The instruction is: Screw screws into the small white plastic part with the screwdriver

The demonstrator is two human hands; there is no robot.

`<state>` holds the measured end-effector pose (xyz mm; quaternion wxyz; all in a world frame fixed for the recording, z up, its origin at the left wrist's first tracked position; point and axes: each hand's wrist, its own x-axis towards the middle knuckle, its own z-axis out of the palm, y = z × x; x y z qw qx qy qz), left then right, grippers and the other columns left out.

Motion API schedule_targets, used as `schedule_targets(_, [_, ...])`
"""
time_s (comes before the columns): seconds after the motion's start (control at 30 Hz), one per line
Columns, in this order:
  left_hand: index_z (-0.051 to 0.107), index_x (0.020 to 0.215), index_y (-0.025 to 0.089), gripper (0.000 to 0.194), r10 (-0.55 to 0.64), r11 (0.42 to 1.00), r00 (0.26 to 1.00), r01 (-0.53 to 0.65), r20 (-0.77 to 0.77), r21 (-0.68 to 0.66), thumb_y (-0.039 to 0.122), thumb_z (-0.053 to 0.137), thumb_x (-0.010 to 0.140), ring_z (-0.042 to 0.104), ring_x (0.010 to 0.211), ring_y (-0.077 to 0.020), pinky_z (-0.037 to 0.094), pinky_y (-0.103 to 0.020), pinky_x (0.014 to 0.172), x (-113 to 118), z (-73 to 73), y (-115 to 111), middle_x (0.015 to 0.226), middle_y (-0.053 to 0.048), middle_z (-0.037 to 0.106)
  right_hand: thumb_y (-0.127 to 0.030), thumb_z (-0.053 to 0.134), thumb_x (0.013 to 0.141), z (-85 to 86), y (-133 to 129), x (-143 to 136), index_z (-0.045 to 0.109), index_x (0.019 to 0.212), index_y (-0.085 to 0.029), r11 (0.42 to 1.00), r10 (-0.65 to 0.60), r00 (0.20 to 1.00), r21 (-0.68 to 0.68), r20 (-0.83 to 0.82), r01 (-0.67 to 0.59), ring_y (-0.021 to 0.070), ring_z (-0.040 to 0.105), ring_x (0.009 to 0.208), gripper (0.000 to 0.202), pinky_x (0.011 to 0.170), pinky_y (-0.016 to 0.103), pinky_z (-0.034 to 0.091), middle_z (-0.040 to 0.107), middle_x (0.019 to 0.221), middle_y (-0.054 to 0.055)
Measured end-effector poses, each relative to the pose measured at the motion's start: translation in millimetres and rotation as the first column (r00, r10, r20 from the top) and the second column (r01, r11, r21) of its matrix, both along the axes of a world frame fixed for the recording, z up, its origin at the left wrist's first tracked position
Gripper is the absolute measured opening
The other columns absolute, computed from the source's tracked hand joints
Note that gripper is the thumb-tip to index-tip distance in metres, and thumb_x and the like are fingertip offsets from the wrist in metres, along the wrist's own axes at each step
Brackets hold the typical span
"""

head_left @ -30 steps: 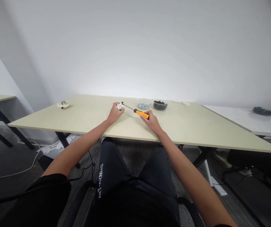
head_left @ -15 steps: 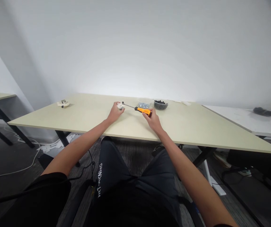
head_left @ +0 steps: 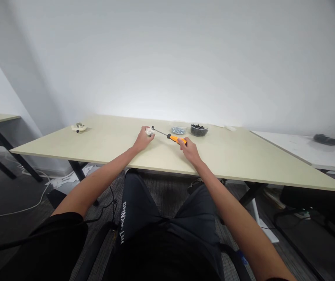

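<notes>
Orange-handled screwdriver in R hand, small white part in L hand: we're gripping both, prob screwing, needing steadiness nxt.

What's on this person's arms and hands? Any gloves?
No gloves: the left hand and right hand are bare, and I see no watch. The left sleeve is short and black, and a dark cable seems to cross it. Only a dark edge of the right sleeve shows.
</notes>
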<state>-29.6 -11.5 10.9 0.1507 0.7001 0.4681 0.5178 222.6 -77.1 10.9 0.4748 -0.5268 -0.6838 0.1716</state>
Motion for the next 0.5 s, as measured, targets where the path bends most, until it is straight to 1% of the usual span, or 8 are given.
schedule_targets(0.07, [0.042,0.117,0.02,0.046,-0.003,1.0,1.0,0.003,-0.011,0.007,0.037,0.062,0.079,0.054,0.087,-0.0186,0.041,-0.032,0.081,-0.1,-0.6,0.4,0.101,-0.006,0.057,-0.066,0.036,0.088,-0.4,0.3,0.3,0.054,0.083,-0.02,0.997,-0.018,1.0,-0.071,-0.008,0.018,0.0182,0.052,0.062,0.05,0.064,0.03,0.04,0.058,0.066,0.002])
schedule_targets(0.1, [0.042,0.117,0.02,0.046,-0.001,1.0,1.0,0.001,-0.015,0.007,0.037,0.062,0.079,0.054,0.087,-0.0188,0.041,-0.032,0.081,-0.1,-0.9,0.7,0.1,-0.006,0.057,-0.066,0.036,0.088,-1.0,1.1,0.2,0.054,0.086,-0.02,0.996,-0.012,0.999,-0.084,-0.032,0.009,0.0177,0.051,0.062,0.05,0.063,0.029,0.039,0.058,0.067,0.002])
schedule_targets(0.2, [0.043,0.116,0.02,0.045,0.011,1.0,1.0,-0.011,-0.012,-0.001,0.037,0.062,0.079,0.054,0.087,-0.0191,0.041,-0.033,0.081,-0.3,-1.4,1.6,0.099,-0.006,0.057,-0.062,0.051,0.083,-3.5,4.0,-0.6,0.047,0.109,-0.021,0.997,0.05,0.992,-0.05,-0.116,-0.056,0.0164,0.052,0.065,0.048,0.062,0.028,0.04,0.061,0.081,0.001])
schedule_targets(0.27, [0.043,0.116,0.02,0.045,0.014,1.0,1.0,-0.014,-0.006,-0.002,0.037,0.062,0.079,0.055,0.087,-0.0192,0.041,-0.033,0.082,-0.7,-1.4,1.9,0.099,-0.006,0.057,-0.058,0.058,0.079,-4.3,5.4,-0.8,0.042,0.113,-0.022,0.997,0.073,0.989,-0.023,-0.13,-0.077,0.0161,0.052,0.066,0.051,0.062,0.027,0.041,0.061,0.086,0.001])
schedule_targets(0.3, [0.043,0.116,0.02,0.045,0.012,1.0,1.0,-0.012,-0.005,-0.001,0.037,0.062,0.079,0.055,0.088,-0.0193,0.041,-0.033,0.082,-0.8,-1.3,1.8,0.099,-0.006,0.057,-0.057,0.058,0.079,-4.3,5.8,-0.6,0.043,0.11,-0.022,0.998,0.06,0.991,-0.016,-0.119,-0.063,0.0163,0.052,0.067,0.049,0.062,0.027,0.041,0.06,0.084,0.001])
schedule_targets(0.37, [0.043,0.116,0.02,0.046,0.005,1.0,1.0,-0.005,-0.008,0.005,0.037,0.062,0.079,0.055,0.089,-0.0195,0.041,-0.033,0.082,-1.0,-1.2,1.4,0.1,-0.006,0.057,-0.06,0.052,0.082,-3.7,6.3,0.2,0.048,0.097,-0.022,1.0,-0.009,0.996,-0.019,-0.085,0.007,0.0173,0.052,0.066,0.042,0.061,0.028,0.04,0.059,0.078,0.001])
schedule_targets(0.43, [0.043,0.116,0.02,0.046,0.0,1.0,1.0,0.0,-0.015,0.011,0.037,0.062,0.079,0.055,0.089,-0.0194,0.041,-0.033,0.082,-1.1,-1.3,0.9,0.101,-0.006,0.057,-0.065,0.044,0.085,-3.2,7.0,1.0,0.05,0.086,-0.021,0.996,-0.076,0.995,-0.041,-0.067,0.074,0.0183,0.052,0.065,0.044,0.059,0.028,0.039,0.057,0.073,0.002])
schedule_targets(0.5, [0.043,0.117,0.02,0.047,0.002,1.0,1.0,-0.001,-0.026,0.009,0.038,0.062,0.079,0.054,0.089,-0.0195,0.041,-0.033,0.081,-1.0,-1.6,1.0,0.101,-0.006,0.057,-0.065,0.038,0.087,-3.6,8.3,1.4,0.05,0.089,-0.021,0.997,-0.064,0.995,-0.045,-0.076,0.06,0.0181,0.052,0.064,0.046,0.058,0.028,0.039,0.056,0.072,0.002])
